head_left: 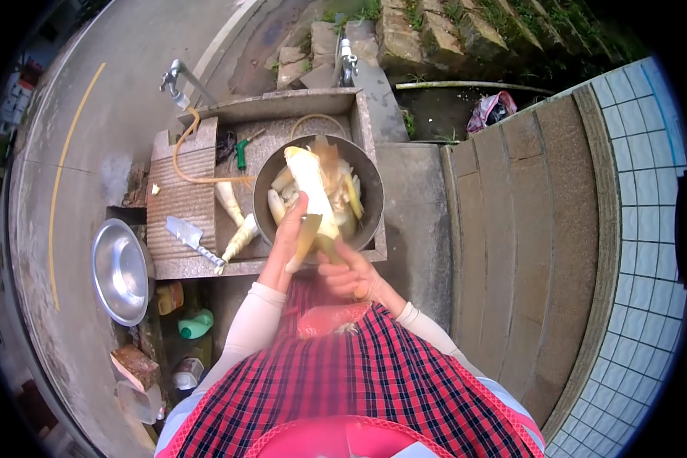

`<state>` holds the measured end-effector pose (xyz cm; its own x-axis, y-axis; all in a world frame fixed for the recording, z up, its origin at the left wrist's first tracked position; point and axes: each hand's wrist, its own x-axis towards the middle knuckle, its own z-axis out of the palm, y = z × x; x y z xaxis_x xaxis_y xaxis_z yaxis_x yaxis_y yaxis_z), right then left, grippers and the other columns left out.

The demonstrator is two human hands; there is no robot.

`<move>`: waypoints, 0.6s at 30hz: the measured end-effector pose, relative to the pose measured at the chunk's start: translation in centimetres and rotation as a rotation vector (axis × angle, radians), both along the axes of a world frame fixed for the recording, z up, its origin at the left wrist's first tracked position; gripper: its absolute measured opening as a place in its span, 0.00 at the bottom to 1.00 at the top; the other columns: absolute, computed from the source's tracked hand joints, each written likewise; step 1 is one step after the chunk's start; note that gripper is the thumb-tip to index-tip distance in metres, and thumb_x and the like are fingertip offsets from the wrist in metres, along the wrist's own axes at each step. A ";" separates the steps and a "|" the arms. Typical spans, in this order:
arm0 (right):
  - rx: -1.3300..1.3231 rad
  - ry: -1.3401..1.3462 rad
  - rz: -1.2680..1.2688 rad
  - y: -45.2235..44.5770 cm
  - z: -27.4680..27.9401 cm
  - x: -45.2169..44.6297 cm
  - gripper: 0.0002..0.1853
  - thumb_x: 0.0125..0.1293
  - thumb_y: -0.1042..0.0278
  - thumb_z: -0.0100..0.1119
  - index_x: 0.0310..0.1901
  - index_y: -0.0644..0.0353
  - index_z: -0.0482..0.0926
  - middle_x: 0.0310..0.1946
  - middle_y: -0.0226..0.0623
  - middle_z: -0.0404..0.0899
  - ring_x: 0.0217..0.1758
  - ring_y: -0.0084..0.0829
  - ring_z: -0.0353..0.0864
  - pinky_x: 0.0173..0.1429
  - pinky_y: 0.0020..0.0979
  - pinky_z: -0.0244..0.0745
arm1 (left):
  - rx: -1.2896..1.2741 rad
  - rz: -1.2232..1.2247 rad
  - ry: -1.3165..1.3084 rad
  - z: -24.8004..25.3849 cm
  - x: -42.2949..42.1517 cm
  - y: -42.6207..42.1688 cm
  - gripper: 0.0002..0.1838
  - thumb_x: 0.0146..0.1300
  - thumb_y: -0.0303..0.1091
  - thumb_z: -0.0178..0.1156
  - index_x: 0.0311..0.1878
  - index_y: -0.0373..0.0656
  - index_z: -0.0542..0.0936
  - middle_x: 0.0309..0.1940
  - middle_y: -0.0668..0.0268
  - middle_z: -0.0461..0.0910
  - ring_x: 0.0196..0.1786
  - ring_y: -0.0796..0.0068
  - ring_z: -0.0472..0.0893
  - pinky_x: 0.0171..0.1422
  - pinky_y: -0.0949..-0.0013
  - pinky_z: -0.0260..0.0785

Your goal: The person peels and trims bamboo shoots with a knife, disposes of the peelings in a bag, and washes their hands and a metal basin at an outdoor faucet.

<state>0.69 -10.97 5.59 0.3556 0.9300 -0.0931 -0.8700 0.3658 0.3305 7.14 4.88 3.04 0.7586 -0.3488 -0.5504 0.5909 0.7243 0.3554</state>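
A large pale bamboo shoot (310,183) is held over a round metal pot (371,223). My left hand (286,237) grips its left side, fingers wrapped round it. My right hand (349,273) is closed at the shoot's lower end, on a greenish strip of husk (327,246). Another husk piece (305,242) hangs between the hands. Inside the pot lie more shoots and peeled pieces. Two more shoots, one upper (229,201) and one lower (241,239), lie left of the pot in the stone sink.
A cleaver (191,237) lies on the ribbed stone washboard (182,162). An orange hose (178,159) runs from a tap (177,76) towards the pot. A green-handled tool (242,153) sits behind. At the left stands a metal basin (120,272); stone steps (504,252) rise at the right.
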 end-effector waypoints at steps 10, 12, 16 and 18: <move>-0.377 -0.037 0.040 0.3 1.0 0.4 0.20 0.69 0.45 0.45 0.39 0.57 0.69 0.18 0.19 0.56 0.12 0.11 0.52 0.12 0.14 0.46 | 0.176 0.088 -0.132 -1.0 0.4 -0.1 0.22 0.67 0.51 0.52 0.53 0.42 0.73 0.36 0.72 0.76 0.35 0.83 0.76 0.37 0.77 0.68; -0.487 -0.099 0.049 0.4 1.5 0.5 0.19 0.70 0.47 0.45 0.39 0.57 0.69 0.17 0.19 0.56 0.12 0.11 0.51 0.12 0.14 0.46 | 0.162 0.063 -0.159 -4.0 0.2 0.6 0.25 0.65 0.53 0.53 0.53 0.41 0.71 0.36 0.67 0.77 0.38 0.72 0.78 0.45 0.67 0.73; -0.590 -0.229 0.068 0.2 2.0 1.1 0.17 0.71 0.50 0.45 0.40 0.58 0.68 0.17 0.19 0.56 0.12 0.11 0.50 0.13 0.15 0.45 | -0.111 0.158 -0.163 -2.5 -0.7 -0.1 0.28 0.65 0.56 0.51 0.53 0.39 0.70 0.36 0.64 0.78 0.42 0.66 0.80 0.55 0.55 0.73; -0.593 -0.261 0.079 0.0 2.4 1.5 0.14 0.71 0.54 0.47 0.41 0.58 0.68 0.17 0.19 0.57 0.12 0.11 0.51 0.13 0.16 0.46 | -0.264 0.153 -0.230 -3.5 -0.6 0.5 0.32 0.65 0.58 0.49 0.59 0.38 0.66 0.46 0.60 0.77 0.48 0.63 0.78 0.60 0.51 0.68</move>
